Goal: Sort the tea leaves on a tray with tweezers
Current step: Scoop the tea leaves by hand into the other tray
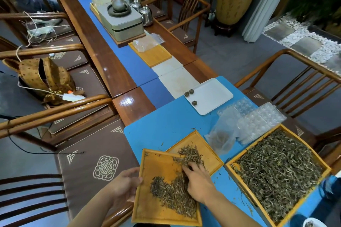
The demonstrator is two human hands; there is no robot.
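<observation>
Your left hand (124, 184) grips the left edge of the small wooden tray (153, 208), thumb on the rim, fingers curled round the side. Your right hand (198, 183) rests on the tea leaves (171, 193) in that tray, fingers bent down into the pile at the tray's far right corner; whether they pinch any leaves cannot be determined. No tweezers are visible in either hand. The small tray's far corner overlaps a second small tray (208, 155) just beyond your right hand, which holds a smaller heap of leaves. To the right of your right hand, a large tray (276, 173) is filled with loose leaves. All trays sit on a blue mat (166, 123) on the table (132, 105). Beyond the large tray lie clear plastic molds (258, 118) and a plastic bag (221, 136). Farther out, a white plate (212, 94) carries three dark tea balls (194, 103).
</observation>
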